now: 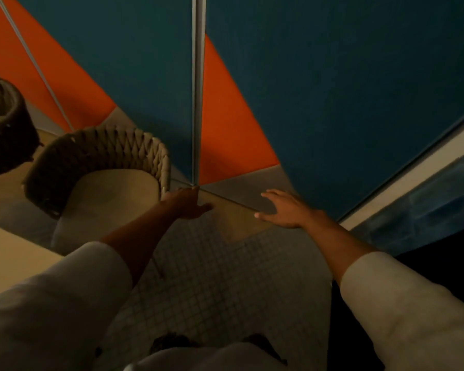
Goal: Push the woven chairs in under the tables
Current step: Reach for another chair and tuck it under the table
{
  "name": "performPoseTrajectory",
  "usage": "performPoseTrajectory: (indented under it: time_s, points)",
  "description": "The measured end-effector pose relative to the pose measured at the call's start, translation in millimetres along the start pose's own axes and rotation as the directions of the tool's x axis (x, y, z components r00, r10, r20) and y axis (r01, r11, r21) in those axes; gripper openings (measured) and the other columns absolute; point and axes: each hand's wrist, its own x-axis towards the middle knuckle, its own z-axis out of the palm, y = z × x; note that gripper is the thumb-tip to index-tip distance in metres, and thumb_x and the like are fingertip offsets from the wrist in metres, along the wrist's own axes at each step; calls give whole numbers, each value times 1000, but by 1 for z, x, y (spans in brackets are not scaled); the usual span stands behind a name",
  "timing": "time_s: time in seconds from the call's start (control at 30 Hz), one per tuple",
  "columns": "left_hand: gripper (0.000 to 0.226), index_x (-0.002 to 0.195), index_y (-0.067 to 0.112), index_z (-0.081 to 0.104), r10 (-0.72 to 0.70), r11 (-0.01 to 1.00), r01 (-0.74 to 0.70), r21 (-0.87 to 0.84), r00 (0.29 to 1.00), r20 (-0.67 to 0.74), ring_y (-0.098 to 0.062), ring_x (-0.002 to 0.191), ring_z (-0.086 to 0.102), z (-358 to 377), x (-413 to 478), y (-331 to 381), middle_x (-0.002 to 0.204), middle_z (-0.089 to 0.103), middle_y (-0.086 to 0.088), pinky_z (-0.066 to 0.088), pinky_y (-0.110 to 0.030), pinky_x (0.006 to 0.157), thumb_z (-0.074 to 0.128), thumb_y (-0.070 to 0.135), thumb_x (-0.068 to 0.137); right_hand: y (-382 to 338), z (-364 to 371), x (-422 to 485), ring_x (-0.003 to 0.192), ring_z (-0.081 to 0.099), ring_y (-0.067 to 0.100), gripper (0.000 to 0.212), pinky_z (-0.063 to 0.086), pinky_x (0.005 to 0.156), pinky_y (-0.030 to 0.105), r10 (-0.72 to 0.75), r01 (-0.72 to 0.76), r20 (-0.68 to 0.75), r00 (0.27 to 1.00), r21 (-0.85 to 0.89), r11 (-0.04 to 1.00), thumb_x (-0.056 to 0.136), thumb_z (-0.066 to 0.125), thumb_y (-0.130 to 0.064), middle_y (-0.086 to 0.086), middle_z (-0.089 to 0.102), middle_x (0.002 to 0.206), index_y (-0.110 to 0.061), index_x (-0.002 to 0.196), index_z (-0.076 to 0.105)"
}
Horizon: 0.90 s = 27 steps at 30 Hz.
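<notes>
**deskjockey:** so where's the chair relative to your hands right now?

**me:** The woven chair [99, 170] sits to my left, front-left of me basically, its pale seat cushion facing up and the braided back curving round the far side. My left hand [188, 203] is stretched out just beside the chair's near right corner, close to the end of the woven rim, but I can't tell if it's actually touching. Fingers are loosely extended, not gripping anything.

**deskjockey:** and the other hand?

**me:** My right hand [284, 210] is well away from the chair, off to the right, palm down with the fingers spread, hovering over the floor [212, 277]. Empty.

**deskjockey:** table?

**me:** The table [8, 253] edge shows at my lower left, and the seat's front end runs up to it. There's a second, darker woven chair [6, 124] further left. Orange and teal wall panels [332, 89] are straight ahead.
</notes>
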Motion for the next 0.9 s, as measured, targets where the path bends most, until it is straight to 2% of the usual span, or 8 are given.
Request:
performPoseTrajectory:
  time_s: [0.1,0.2,0.33,0.47,0.53,0.6,0.7,0.9]
  points:
    - [105,161,17,24,-48,998,46,-42,998,-37,-34,142,45,-13,52,-6,159,43,-11,41,-51,114,35,88,84,10,-29,72,155,27,24,103,31,123,52,-55,55,29,998,-33,998,82,47,-89,-1,25,171,-29,164,28]
    - [104,162,14,22,-155,980,153,-129,988,-9,-33,144,43,-12,101,-18,159,44,-10,38,-45,117,37,86,87,20,-56,152,154,29,24,96,29,123,48,-167,174,68,984,-118,978,89,51,-82,0,28,170,-26,164,29]
    - [97,160,11,25,-335,914,316,-256,942,-32,-34,142,45,-12,158,-29,160,40,-16,39,-41,112,45,76,92,33,-98,253,154,31,27,96,31,121,52,-321,339,108,941,-260,904,89,47,-83,1,31,169,-24,163,30]
    - [120,160,8,24,-483,806,405,-431,872,-85,-33,148,38,-11,205,-39,164,33,-16,38,-45,117,36,93,76,34,-146,347,153,34,27,91,33,119,53,-454,478,158,877,-391,787,92,50,-79,3,36,167,-22,161,34]
    - [124,162,15,19,-542,752,429,-500,834,-99,-32,149,37,0,229,-52,166,30,-13,38,-47,118,30,98,71,22,-170,388,152,36,28,91,34,119,55,-501,523,172,848,-427,738,91,51,-79,5,38,166,-21,160,36]
    - [113,163,23,15,-582,705,463,-537,811,-65,-32,147,40,-14,229,-48,166,32,-10,39,-45,116,35,94,77,6,-184,424,151,37,29,90,34,119,55,-552,586,217,805,-438,682,91,53,-77,6,39,165,-21,160,37]
    - [93,158,18,28,-633,661,534,-528,774,-10,-38,136,50,-27,240,-54,155,46,-17,43,-46,107,44,79,90,-25,-194,472,151,37,27,89,34,119,55,-619,660,260,741,-452,600,90,55,-77,5,40,165,-22,159,39]
    - [90,160,14,26,-706,547,605,-578,705,70,-37,138,48,-46,285,-103,156,44,-16,45,-47,105,39,75,95,-86,-196,557,151,36,27,94,35,119,55,-683,741,334,649,-479,471,87,57,-79,3,39,164,-22,159,37]
